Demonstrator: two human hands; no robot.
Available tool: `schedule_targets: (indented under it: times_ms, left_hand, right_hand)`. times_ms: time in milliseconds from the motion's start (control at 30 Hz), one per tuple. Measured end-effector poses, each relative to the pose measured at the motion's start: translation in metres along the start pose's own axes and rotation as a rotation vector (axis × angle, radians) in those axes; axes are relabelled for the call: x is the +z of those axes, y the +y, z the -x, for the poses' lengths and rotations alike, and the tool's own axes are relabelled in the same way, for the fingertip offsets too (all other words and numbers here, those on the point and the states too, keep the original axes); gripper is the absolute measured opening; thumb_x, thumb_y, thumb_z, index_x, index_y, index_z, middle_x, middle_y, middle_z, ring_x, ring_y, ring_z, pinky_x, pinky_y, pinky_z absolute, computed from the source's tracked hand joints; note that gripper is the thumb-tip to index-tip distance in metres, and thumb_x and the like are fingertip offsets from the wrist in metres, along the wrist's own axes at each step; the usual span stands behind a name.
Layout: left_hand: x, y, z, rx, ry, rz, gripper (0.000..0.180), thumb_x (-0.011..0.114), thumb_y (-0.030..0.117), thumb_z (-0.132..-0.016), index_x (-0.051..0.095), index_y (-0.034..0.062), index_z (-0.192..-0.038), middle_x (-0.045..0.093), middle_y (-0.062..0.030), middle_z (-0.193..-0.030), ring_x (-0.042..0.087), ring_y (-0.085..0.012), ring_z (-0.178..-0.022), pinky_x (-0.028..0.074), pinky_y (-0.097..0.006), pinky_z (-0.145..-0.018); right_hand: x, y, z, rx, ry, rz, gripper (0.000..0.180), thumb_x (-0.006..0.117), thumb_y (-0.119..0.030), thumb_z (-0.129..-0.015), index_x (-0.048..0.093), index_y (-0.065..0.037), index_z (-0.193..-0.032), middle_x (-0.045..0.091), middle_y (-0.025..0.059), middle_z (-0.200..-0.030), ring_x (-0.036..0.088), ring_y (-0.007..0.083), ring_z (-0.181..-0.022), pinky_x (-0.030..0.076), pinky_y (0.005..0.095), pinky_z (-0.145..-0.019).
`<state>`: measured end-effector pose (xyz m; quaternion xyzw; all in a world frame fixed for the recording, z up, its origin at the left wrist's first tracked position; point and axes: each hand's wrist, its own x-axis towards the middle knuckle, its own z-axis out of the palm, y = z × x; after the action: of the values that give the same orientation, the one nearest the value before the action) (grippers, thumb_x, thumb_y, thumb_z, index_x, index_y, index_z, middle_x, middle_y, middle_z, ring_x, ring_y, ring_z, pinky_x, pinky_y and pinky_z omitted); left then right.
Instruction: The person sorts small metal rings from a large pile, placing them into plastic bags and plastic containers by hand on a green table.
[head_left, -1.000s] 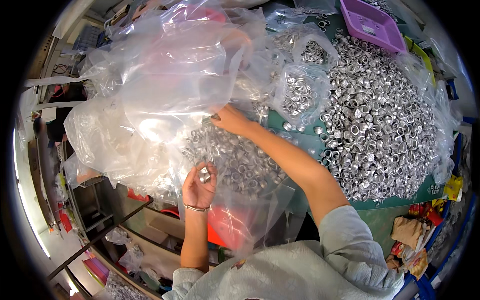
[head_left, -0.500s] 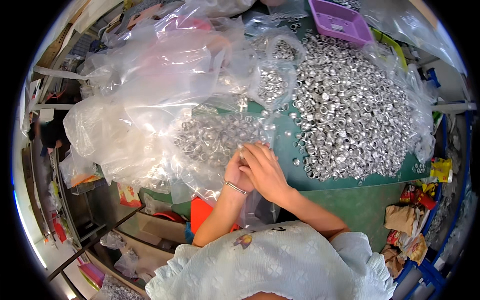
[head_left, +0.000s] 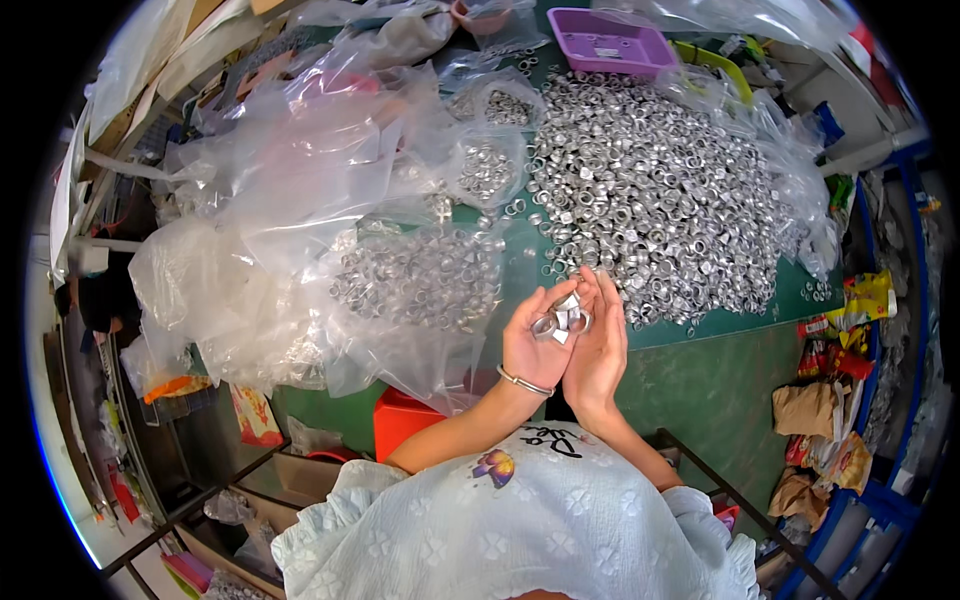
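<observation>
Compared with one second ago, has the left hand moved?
Yes: judged against the loose ring pile, the left hand has moved rightward, closer to the pile.

Workshop, clearly: metal rings [head_left: 650, 210] heaped toward the right edge of the green table [head_left: 790, 290], plastic bags [head_left: 230, 270] crowding its left, shelving [head_left: 888, 510] beyond.

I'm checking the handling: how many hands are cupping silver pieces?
2: left hand and right hand, side by side around the silver pieces; neither hand is hidden.
</observation>
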<state>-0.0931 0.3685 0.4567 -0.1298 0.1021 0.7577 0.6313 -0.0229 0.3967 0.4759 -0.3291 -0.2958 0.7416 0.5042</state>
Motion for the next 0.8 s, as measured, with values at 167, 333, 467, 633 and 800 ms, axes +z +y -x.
schedule_targets:
  times_ms: [167, 333, 467, 633, 800]
  left_hand:
    - [-0.009, -0.031, -0.004, -0.02, -0.16, -0.039, 0.033, 0.043, 0.027, -0.093, 0.06, 0.0001, -0.103, 0.06, -0.0151, -0.104, 0.058, -0.0244, -0.096, 0.047, -0.033, -0.077]
    - [0.014, -0.081, -0.007, 0.223, -0.047, -0.54, 0.027, 0.045, 0.018, -0.093, 0.058, -0.0027, -0.106, 0.057, -0.0172, -0.113, 0.055, -0.0256, -0.105, 0.044, -0.037, -0.09]
    - [0.013, -0.132, -0.011, 0.288, -0.205, -1.058, 0.029, 0.043, 0.004, -0.091, 0.051, -0.0048, -0.118, 0.05, -0.0167, -0.125, 0.048, -0.0258, -0.116, 0.036, -0.034, -0.099]
    - [0.018, -0.21, -0.018, 0.362, -0.359, -1.614, 0.041, 0.045, 0.004, -0.087, 0.044, -0.0013, -0.127, 0.036, -0.0173, -0.138, 0.033, -0.0279, -0.129, 0.024, -0.037, -0.105]
    - [0.007, -0.286, -0.028, 0.386, -0.476, -1.847, 0.046, 0.048, 0.005, -0.082, 0.043, -0.0006, -0.128, 0.028, -0.0191, -0.143, 0.023, -0.0317, -0.134, 0.016, -0.04, -0.108]
  right_hand:
    - [-0.014, -0.02, 0.009, -0.068, 0.039, -0.047, 0.046, 0.03, -0.03, -0.098, 0.031, 0.001, -0.133, 0.039, 0.0176, -0.132, 0.039, 0.0255, -0.121, 0.031, 0.0371, -0.101]
    - [-0.04, -0.047, 0.007, -0.096, 0.076, -0.053, 0.044, 0.032, -0.026, -0.097, 0.033, 0.002, -0.132, 0.041, 0.017, -0.131, 0.04, 0.0261, -0.121, 0.032, 0.0365, -0.101]
    - [-0.084, -0.069, 0.003, 0.011, 0.139, -0.082, 0.044, 0.032, -0.024, -0.097, 0.032, 0.002, -0.132, 0.042, 0.0145, -0.131, 0.042, 0.0252, -0.121, 0.033, 0.0349, -0.102]
    - [-0.162, -0.1, -0.002, 0.127, 0.177, -0.306, 0.045, 0.029, -0.026, -0.098, 0.031, 0.0, -0.133, 0.041, 0.0144, -0.131, 0.042, 0.0272, -0.121, 0.032, 0.0358, -0.104]
    - [-0.226, -0.131, 0.001, -0.067, 0.136, -0.531, 0.044, 0.042, -0.029, -0.093, 0.035, -0.005, -0.13, 0.041, 0.0123, -0.128, 0.042, 0.027, -0.115, 0.035, 0.0329, -0.098]
